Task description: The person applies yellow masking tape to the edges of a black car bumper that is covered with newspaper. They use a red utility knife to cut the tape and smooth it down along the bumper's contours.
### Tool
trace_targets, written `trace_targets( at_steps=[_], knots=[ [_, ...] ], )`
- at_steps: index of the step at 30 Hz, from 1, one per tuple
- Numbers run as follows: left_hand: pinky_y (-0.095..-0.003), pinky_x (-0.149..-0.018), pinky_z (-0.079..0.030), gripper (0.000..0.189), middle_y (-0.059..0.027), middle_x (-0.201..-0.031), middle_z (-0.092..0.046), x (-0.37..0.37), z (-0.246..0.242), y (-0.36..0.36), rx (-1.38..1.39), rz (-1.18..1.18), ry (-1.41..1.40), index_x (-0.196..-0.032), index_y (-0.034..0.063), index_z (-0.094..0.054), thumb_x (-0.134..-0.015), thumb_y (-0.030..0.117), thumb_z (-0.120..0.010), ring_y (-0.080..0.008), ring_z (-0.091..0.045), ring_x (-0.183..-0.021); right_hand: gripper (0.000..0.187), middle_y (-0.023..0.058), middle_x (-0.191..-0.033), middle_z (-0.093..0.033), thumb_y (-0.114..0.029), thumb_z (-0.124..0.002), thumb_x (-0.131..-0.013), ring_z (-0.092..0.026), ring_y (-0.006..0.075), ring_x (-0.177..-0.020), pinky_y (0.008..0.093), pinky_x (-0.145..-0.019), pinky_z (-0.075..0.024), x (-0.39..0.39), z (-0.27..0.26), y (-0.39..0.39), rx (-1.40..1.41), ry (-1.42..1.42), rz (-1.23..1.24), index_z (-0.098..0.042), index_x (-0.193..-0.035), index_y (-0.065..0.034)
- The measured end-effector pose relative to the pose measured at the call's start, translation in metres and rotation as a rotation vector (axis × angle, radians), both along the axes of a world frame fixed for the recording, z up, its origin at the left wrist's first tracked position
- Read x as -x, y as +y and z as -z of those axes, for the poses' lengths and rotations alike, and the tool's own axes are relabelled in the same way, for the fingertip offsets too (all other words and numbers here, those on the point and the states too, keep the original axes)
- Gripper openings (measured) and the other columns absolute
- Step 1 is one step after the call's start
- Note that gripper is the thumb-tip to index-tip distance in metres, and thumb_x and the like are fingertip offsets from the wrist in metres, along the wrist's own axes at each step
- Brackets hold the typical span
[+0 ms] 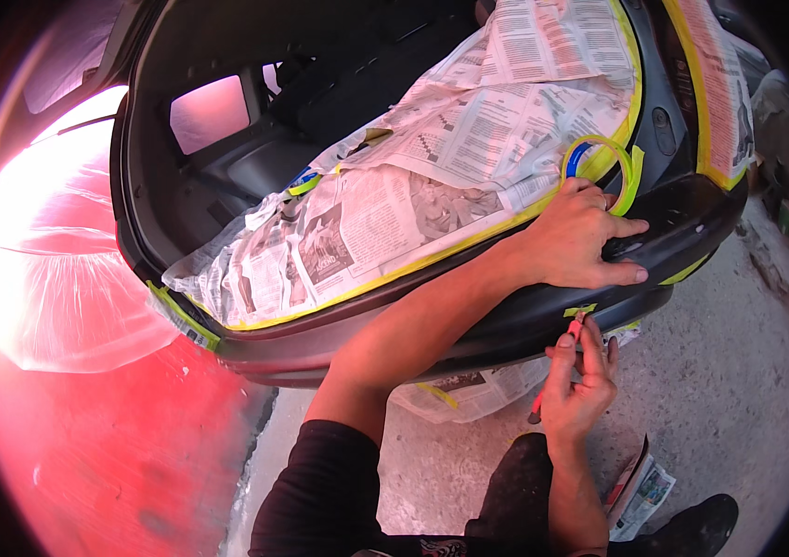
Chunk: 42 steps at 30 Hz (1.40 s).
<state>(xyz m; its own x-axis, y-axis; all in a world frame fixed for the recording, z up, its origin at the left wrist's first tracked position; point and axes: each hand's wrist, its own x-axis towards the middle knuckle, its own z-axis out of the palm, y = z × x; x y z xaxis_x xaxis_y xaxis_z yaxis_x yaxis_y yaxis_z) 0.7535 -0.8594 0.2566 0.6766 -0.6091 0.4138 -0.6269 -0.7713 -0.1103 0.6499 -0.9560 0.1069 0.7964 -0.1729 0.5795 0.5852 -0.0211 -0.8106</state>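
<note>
My left hand (586,237) rests on the dark car bumper (499,320), holding a roll of yellow-green masking tape (625,174) at its rim, with thumb and a finger spread on the surface. In my right hand (582,397) is a red-handled utility knife (575,328), its tip at a small piece of yellow-green tape (581,310) on the bumper. Whether the blade is out cannot be made out. Newspaper sheets (380,216), edged with yellow tape, cover the car's rear opening above the bumper.
A second tape roll (305,184) lies on the newspaper's far edge. Clear plastic film (74,299) hangs at the left over a red surface. Newspaper (481,393) hangs below the bumper, and folded printed paper (639,496) lies on the concrete floor (701,390) beside my foot.
</note>
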Motion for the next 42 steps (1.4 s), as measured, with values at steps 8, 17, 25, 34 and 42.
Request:
trace_targets(
  at_steps=[8, 17, 25, 34, 42],
  knots=[
    [-0.0383, -0.092, -0.036, 0.065, -0.0126, -0.068, -0.060, -0.0007, 0.0000, 0.0002, 0.002, 0.018, -0.015, -0.118, 0.0085, -0.077, -0.075, 0.057, -0.077, -0.0296, -0.057, -0.080, 0.028, 0.0140, -0.080, -0.075, -0.017, -0.064, -0.097, -0.070, 0.0350, -0.110, 0.0624, -0.113, -0.0308, -0.0005, 0.0004, -0.0010, 0.007, 0.002, -0.003, -0.070, -0.111, 0.0062],
    [-0.0393, -0.091, -0.036, 0.065, -0.0157, -0.074, -0.062, -0.0014, 0.0011, 0.0008, 0.007, 0.017, -0.018, -0.116, 0.0085, -0.077, -0.074, 0.058, -0.077, -0.0314, -0.059, -0.083, 0.026, 0.0209, -0.094, -0.075, -0.016, -0.065, -0.095, -0.069, 0.0378, -0.109, 0.0619, -0.113, -0.0317, -0.0007, -0.0010, -0.0006, 0.054, -0.009, 0.024, -0.071, -0.109, 0.0053],
    [-0.0383, -0.091, -0.037, 0.065, -0.0102, -0.065, -0.059, -0.0016, 0.0012, 0.0001, -0.011, 0.051, -0.069, -0.119, 0.0087, -0.077, -0.076, 0.058, -0.076, -0.0282, -0.057, -0.078, 0.026, 0.0254, -0.111, -0.072, -0.016, -0.067, -0.093, -0.069, 0.0401, -0.107, 0.0621, -0.110, -0.0366, -0.0046, -0.0006, -0.0053, 0.160, -0.057, 0.075, -0.073, -0.108, 0.0049],
    [-0.0383, -0.092, -0.037, 0.065, -0.0105, -0.065, -0.060, 0.0010, -0.0011, -0.0005, -0.011, 0.020, -0.028, -0.119, 0.0088, -0.076, -0.076, 0.057, -0.077, -0.0278, -0.058, -0.079, 0.026, 0.0274, -0.110, -0.072, -0.015, -0.067, -0.093, -0.069, 0.0412, -0.108, 0.0624, -0.109, -0.0381, -0.0060, 0.0025, -0.0070, 0.150, -0.037, 0.032, -0.072, -0.107, 0.0068],
    [-0.0377, -0.091, -0.036, 0.064, -0.0101, -0.066, -0.059, 0.0032, 0.0030, -0.0007, 0.013, 0.023, -0.019, -0.119, 0.0089, -0.076, -0.076, 0.057, -0.077, -0.0281, -0.058, -0.080, 0.025, 0.0269, -0.106, -0.073, -0.012, -0.066, -0.093, -0.069, 0.0411, -0.109, 0.0634, -0.108, -0.0398, -0.0023, 0.0047, -0.0067, 0.172, -0.071, 0.042, -0.072, -0.108, 0.0070]
  ],
)
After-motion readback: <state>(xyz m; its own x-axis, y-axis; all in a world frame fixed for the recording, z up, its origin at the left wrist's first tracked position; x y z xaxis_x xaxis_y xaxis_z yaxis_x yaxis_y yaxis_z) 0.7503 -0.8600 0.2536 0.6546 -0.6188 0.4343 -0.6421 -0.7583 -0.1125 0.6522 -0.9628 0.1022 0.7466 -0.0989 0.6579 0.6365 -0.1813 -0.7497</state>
